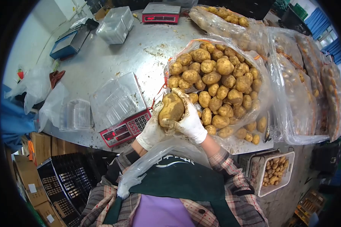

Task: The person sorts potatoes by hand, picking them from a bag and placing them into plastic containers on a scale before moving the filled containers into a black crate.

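Observation:
A large potato (pixel 172 107) with brown soil patches is held between my two hands, which wear dirty white gloves. My left hand (pixel 152 128) grips its left and lower side. Around its right side and top are the fingers of my right hand (pixel 189 120). Just right of them lies a big open plastic bag full of potatoes (pixel 224 66). To the left, a red scale (pixel 125 127) carries an empty clear plastic tray (pixel 119 106) on its metal plate.
Stacked clear trays (pixel 77 114) stand at the table's left. A second red scale (pixel 161 13) and clear containers (pixel 115 25) are at the back. More potato bags (pixel 295 83) lie right. Below the right edge is a white crate (pixel 288 168) holding potatoes.

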Tool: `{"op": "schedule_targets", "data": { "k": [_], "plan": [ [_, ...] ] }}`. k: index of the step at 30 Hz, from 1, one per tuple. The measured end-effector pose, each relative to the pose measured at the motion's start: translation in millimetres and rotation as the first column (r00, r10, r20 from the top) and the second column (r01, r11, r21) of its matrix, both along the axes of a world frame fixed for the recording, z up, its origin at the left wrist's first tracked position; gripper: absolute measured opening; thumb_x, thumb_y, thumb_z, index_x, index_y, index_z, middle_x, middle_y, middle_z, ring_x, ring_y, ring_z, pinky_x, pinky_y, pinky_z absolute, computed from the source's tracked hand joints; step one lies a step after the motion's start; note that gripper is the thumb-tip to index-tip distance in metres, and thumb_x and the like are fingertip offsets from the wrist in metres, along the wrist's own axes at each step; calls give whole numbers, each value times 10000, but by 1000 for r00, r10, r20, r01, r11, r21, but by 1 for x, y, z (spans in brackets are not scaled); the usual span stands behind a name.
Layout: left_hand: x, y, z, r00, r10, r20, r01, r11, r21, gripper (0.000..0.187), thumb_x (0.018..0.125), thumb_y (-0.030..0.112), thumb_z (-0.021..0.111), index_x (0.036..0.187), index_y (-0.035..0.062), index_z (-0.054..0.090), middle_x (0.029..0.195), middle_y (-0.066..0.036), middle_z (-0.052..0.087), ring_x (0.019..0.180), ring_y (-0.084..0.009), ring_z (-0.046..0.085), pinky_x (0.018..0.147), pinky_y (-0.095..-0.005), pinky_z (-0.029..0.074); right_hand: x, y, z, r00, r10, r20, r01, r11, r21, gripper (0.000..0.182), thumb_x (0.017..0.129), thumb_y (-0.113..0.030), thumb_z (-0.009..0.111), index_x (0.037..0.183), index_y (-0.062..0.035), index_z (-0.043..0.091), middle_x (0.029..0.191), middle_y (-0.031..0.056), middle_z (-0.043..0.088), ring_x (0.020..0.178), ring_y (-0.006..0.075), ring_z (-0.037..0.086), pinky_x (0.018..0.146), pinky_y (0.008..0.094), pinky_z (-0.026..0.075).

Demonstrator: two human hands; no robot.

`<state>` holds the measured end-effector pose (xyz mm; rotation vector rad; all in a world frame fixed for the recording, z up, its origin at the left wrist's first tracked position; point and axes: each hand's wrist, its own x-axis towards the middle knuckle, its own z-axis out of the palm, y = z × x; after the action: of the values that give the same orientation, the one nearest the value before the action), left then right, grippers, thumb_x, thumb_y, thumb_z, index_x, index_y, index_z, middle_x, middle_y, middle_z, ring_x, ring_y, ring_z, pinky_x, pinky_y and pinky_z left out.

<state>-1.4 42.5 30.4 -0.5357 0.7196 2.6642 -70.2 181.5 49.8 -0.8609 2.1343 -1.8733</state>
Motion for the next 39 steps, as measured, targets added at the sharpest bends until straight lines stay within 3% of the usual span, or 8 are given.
{"op": "schedule_targets", "data": {
  "k": [4, 25, 27, 31, 34, 35, 36, 39],
  "plan": [
    [4, -5, -8, 994, -22, -111, 54, 956, 289, 522, 961, 451, 435, 1355, 110, 417, 1306, -112, 510, 1163, -232, 525, 968, -402, 466, 5, -1, 5, 999, -47, 16, 48, 995, -86, 853, 631, -352, 840, 1292, 37, 467, 1259, 161, 506, 1182, 239, 481, 1011, 362, 381],
    [-5, 14, 3, 982, 185, -31, -185, 982, -25, 568, 945, 526, 400, 1363, 142, 427, 1309, -85, 523, 1145, -233, 540, 945, -393, 481, -4, -14, -49, 899, -304, 315, 396, 870, -293, 280, 933, -116, 527, 1143, 54, 596, 1104, 112, 633, 973, 157, 584, 861, 280, 467],
    [-5, 11, 1, 983, 183, -24, -182, 982, 40, 608, 923, 562, 413, 1340, 121, 454, 1276, -80, 546, 1085, -225, 565, 895, -386, 502, -6, -12, -36, 872, -58, 486, 309, 836, -453, 345, 930, -89, 543, 1254, 27, 523, 1151, 117, 613, 996, 151, 570, 864, 277, 471],
    [-10, 13, 10, 971, 196, 136, -200, 980, 16, 673, 895, 638, 368, 1260, 91, 511, 1047, -98, 625, 685, -171, 588, 574, -311, 509, 4, -6, 3, 966, -12, 259, 42, 993, -109, 846, 823, -223, 715, 1461, -34, 194, 1356, 163, 436, 1038, 197, 556, 927, 300, 455],
    [-10, 5, 3, 994, 45, 104, -52, 996, 70, 708, 876, 677, 327, 1187, 76, 535, 820, -116, 606, 413, -138, 389, 392, -274, 372, 1, -5, -9, 978, -206, -34, 208, 974, 91, 638, 825, -266, 708, 1353, -36, 435, 906, 179, 662, 811, 208, 635, 740, 314, 516],
    [-9, -1, -4, 998, -31, 52, 24, 992, 123, 722, 868, 691, 314, 1161, 72, 543, 734, -128, 594, 320, -131, 311, 335, -266, 330, 6, -2, 6, 900, -185, 395, 224, 973, -53, 395, 853, -222, 660, 1169, 4, 590, 732, 179, 664, 676, 215, 643, 644, 317, 503],
    [-13, -16, -30, 834, -251, -491, 474, 782, 405, 614, 919, 594, 372, 1299, 123, 482, 1199, -87, 573, 964, -191, 599, 704, -327, 539, 2, -1, -7, 917, -265, 297, 276, 961, 5, 340, 856, -199, 645, 1121, 11, 608, 746, 185, 664, 672, 210, 642, 632, 315, 498],
    [6, -6, 10, 996, 84, -31, -86, 994, -72, 590, 913, 558, 440, 1301, 115, 475, 1223, -84, 557, 1060, -200, 555, 822, -351, 505, -8, -3, -62, 906, -408, 111, 409, 912, 10, 182, 859, -113, 588, 933, 40, 654, 764, 185, 659, 674, 193, 645, 613, 323, 484]
  ]
}}
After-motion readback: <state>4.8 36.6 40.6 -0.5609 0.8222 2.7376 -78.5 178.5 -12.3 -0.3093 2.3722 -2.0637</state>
